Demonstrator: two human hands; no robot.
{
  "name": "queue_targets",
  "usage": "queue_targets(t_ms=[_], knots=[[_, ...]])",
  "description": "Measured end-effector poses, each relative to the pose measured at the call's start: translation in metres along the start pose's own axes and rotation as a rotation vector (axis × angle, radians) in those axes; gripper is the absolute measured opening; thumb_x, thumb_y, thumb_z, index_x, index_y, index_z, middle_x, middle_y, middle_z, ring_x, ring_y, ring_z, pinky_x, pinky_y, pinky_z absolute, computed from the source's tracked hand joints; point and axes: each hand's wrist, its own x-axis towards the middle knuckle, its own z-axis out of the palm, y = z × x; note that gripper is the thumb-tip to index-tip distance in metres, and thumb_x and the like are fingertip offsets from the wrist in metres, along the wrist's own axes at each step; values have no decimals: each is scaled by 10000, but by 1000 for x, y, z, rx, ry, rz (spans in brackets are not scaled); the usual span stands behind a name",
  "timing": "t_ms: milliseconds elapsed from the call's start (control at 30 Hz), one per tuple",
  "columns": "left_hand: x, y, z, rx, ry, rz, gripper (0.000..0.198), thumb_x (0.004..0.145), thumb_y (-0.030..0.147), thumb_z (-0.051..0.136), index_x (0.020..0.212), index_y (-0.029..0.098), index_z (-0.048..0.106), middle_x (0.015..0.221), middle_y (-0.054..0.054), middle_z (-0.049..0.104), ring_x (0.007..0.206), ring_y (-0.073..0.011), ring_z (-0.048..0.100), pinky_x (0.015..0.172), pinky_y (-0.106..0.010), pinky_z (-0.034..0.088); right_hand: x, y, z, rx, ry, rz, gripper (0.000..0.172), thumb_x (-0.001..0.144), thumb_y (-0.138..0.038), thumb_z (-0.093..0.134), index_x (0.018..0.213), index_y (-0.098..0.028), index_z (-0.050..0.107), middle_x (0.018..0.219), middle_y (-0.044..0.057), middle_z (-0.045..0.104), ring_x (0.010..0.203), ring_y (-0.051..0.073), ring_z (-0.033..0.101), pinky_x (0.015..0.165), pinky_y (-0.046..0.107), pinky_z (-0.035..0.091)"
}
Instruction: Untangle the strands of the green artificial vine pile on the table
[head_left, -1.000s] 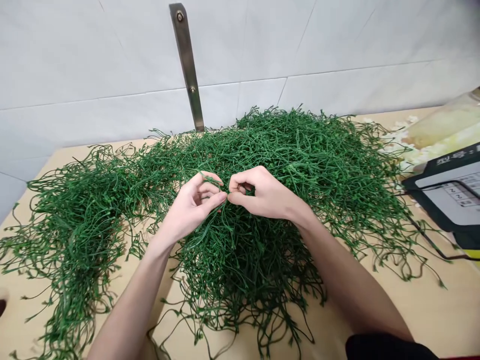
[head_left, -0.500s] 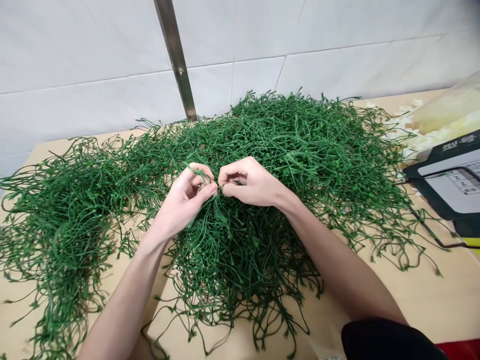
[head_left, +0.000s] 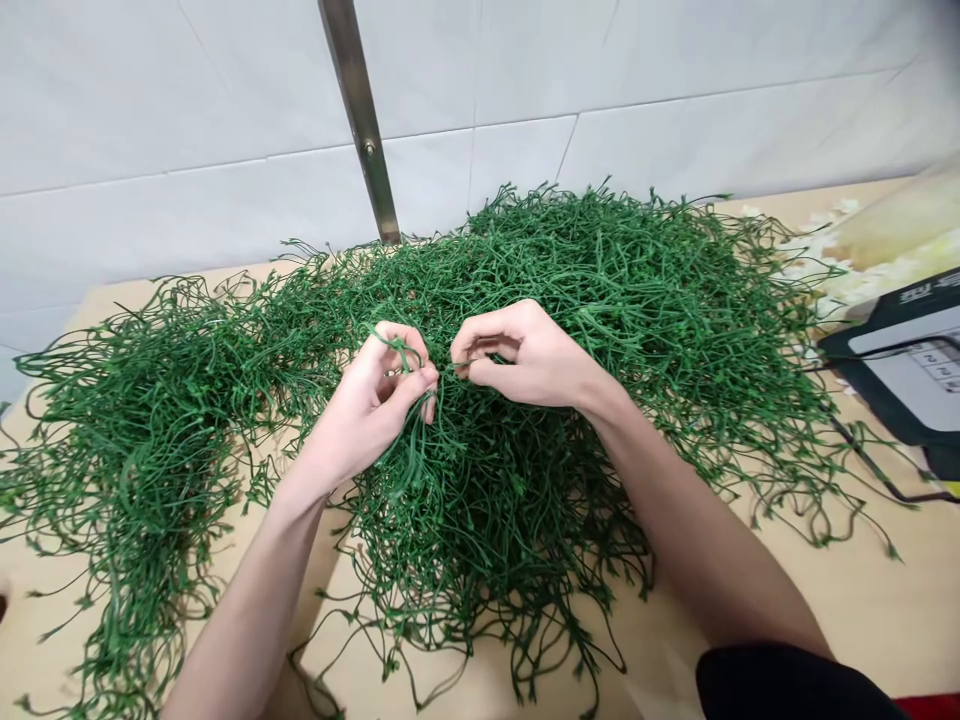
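Note:
A tangled heap of thin green artificial stems (head_left: pixel 637 270) spreads over the table, each with small leafy tips. Over its middle, my left hand (head_left: pixel 379 395) is closed in a pinch on a few green stems (head_left: pixel 405 350), which loop over its fingers and hang below the thumb. A short gap to the right, my right hand (head_left: pixel 517 355) curls with thumb and forefinger together. Something thin and dark shows at its fingertips, too small to name. Below both hands, a thick clump of the same stems (head_left: pixel 487 500) lies nearest to me.
A light wooden table (head_left: pixel 840 610) carries the heap. Behind stands a white tiled wall (head_left: pixel 225 100) with a metal post (head_left: pixel 360 120). To the right are a dark box with a printed label (head_left: pixel 907 360), a black wire frame (head_left: pixel 862 460) and white flowers (head_left: pixel 810 250).
My right hand has moved a little to the right, widening the gap between the hands. My left hand stays nearly in place with its stems. The view has shifted slightly.

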Motion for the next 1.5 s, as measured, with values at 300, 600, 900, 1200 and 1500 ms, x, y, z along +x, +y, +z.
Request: queue_targets(t_ms=[300, 600, 900, 1200, 1500], knots=[[-1, -5, 0, 26, -25, 13, 167, 903, 283, 604, 958, 233, 455, 631, 63, 524, 561, -88, 532, 544, -203, 409, 1, -3, 3, 47, -193, 59, 207, 774, -222, 530, 609, -138, 624, 510, -46, 442, 497, 66, 342, 477, 206, 269], [3, -15, -1, 49, -47, 14, 204, 868, 248, 650, 970, 230, 474, 662, 57, 569, 599, -96, 564, 586, -207, 441, 3, 6, 12, -30, -142, 37, 291, 754, -234, 485, 508, -137, 608, 445, -51, 367, 457, 59, 269, 453, 220, 224], [12, -19, -3, -306, -28, -48, 353, 778, 317, 763, 913, 211, 453, 620, 58, 621, 554, -81, 575, 576, -199, 468, 5, 14, 19, 116, -59, -26, 206, 692, -110, 474, 641, -138, 671, 640, 7, 661, 519, 73, 446, 516, 215, 335], [10, -19, -7, -93, 66, 0, 243, 853, 266, 664, 949, 227, 444, 607, 79, 586, 560, -89, 590, 613, -212, 464, 4, 0, 14, -14, 27, 78, 286, 866, -316, 552, 744, -129, 732, 634, -3, 633, 550, 81, 421, 550, 233, 324], [7, -16, -6, 5, 44, 29, 260, 828, 253, 688, 967, 228, 470, 619, 72, 579, 567, -100, 571, 593, -212, 424, 4, 0, 19, -103, 88, 27, 89, 735, -191, 594, 659, -145, 591, 620, -17, 574, 546, 73, 406, 535, 215, 323]])
